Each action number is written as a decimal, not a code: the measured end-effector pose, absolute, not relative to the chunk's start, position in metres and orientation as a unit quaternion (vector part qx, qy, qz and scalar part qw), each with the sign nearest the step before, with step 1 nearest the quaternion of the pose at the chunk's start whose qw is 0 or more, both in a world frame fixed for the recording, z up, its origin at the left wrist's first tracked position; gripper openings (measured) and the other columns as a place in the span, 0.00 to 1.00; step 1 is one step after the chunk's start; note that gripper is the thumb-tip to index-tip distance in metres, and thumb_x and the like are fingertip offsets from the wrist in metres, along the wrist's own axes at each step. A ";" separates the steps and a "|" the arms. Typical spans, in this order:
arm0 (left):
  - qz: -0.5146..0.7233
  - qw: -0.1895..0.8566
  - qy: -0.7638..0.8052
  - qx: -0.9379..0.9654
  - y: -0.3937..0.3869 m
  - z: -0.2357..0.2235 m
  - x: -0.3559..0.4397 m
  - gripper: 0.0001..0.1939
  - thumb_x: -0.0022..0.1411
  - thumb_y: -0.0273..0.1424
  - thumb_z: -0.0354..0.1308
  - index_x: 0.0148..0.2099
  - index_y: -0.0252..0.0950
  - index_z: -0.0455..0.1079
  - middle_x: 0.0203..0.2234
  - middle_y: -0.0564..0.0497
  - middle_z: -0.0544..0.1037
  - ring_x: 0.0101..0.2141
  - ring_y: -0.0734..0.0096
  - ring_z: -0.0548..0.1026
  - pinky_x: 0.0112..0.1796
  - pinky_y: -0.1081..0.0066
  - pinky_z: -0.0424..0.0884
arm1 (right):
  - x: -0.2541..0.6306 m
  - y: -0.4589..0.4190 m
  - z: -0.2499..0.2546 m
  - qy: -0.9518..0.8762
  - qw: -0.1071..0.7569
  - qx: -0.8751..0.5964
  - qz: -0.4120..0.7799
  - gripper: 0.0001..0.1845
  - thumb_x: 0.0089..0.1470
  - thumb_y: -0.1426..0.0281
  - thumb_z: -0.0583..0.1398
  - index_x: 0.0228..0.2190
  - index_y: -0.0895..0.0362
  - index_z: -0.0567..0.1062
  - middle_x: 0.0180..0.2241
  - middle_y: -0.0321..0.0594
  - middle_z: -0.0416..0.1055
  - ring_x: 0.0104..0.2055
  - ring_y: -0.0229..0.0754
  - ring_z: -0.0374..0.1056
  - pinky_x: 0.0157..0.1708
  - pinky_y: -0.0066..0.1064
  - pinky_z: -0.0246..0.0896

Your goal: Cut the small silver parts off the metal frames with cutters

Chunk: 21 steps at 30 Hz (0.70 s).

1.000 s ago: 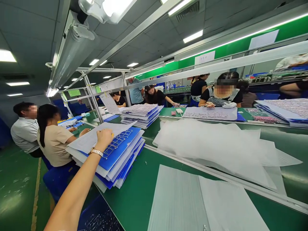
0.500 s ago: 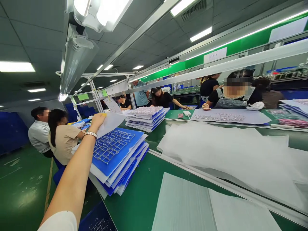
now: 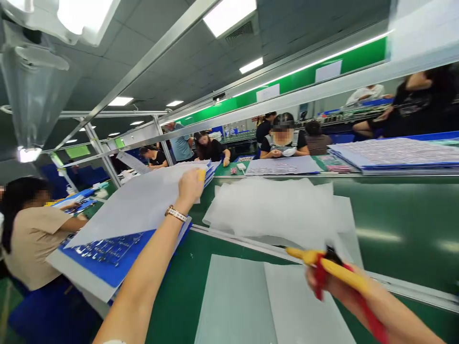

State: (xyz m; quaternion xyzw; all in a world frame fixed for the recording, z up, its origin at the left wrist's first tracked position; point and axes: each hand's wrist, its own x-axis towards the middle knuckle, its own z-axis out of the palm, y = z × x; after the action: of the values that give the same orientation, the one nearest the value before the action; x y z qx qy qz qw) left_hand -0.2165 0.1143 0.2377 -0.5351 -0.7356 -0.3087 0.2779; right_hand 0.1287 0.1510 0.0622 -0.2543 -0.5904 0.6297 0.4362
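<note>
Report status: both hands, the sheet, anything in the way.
Left hand lifting white sheet off stack of blue-backed metal frames. Right hand gripping yellow-and-red-handled pliers. Loose white sheets on the bench beyond right hand.

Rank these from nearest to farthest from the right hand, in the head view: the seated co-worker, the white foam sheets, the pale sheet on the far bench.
1. White foam sheets: on the green bench, just ahead of the right hand.
2. Pale sheet: lying on the far bench.
3. Seated co-worker: behind that sheet.
</note>
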 end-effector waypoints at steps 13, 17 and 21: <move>-0.371 0.076 -0.517 -0.768 0.244 0.084 -0.095 0.15 0.63 0.30 0.50 0.51 0.41 0.70 0.51 0.46 0.72 0.51 0.64 0.69 0.52 0.60 0.65 | 0.043 0.320 0.079 -0.388 0.399 -0.197 0.807 0.07 0.49 0.66 0.59 0.26 0.57 0.67 0.22 0.35 0.65 0.19 0.34 0.59 0.20 0.28 0.61; -0.386 0.023 -0.512 -0.767 0.269 0.064 -0.103 0.16 0.60 0.33 0.55 0.51 0.40 0.69 0.52 0.46 0.72 0.50 0.66 0.70 0.50 0.64 0.68 | 0.047 0.354 0.055 -0.399 0.428 -0.297 0.755 0.11 0.41 0.76 0.63 0.28 0.58 0.67 0.20 0.32 0.64 0.18 0.33 0.59 0.16 0.25 0.58; -0.418 0.013 -0.544 -0.728 0.264 0.041 -0.120 0.19 0.63 0.33 0.50 0.57 0.40 0.62 0.56 0.44 0.67 0.51 0.66 0.70 0.49 0.61 0.68 | 0.055 0.380 0.033 -0.384 0.485 -0.391 0.682 0.11 0.42 0.80 0.61 0.28 0.57 0.66 0.20 0.30 0.62 0.17 0.30 0.57 0.16 0.22 0.57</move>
State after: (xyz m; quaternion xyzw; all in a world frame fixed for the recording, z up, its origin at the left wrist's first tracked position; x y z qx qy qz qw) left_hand -0.1204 0.2643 0.0407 -0.7275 -0.5442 -0.4176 0.0128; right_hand 0.0546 0.3797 0.0333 -0.3907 -0.3841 0.6820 0.4845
